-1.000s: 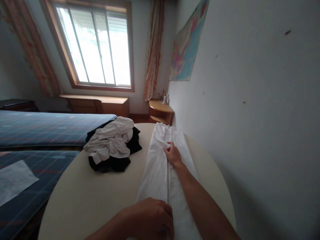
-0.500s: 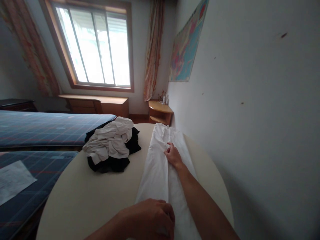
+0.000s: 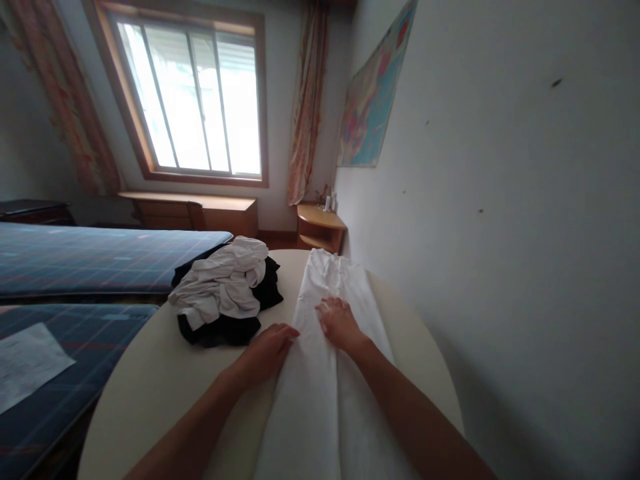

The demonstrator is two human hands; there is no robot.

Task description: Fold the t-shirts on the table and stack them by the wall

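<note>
A long white garment, which looks like a pair of trousers (image 3: 310,400), lies lengthwise on the round cream table (image 3: 145,400), a long crease down its middle. My left hand (image 3: 270,347) is at its left edge, fingers stretched out and their tips touching the cloth. Farther over on the fabric rests my right hand (image 3: 339,322), palm down with the fingers apart. Left of the trousers a crumpled light grey garment (image 3: 225,280) sits on top of a black garment (image 3: 220,331).
Two plaid mattresses (image 3: 100,260) lie left of the table, a paper sheet (image 3: 33,363) on the nearer one. A white wall (image 3: 500,280) runs close along the right. Behind stand a wooden desk (image 3: 225,217) and a corner shelf (image 3: 320,217).
My left hand has moved forward from the near end of the trousers to their left edge. My right hand has shifted slightly back and left, its fingers now spread on the cloth.
</note>
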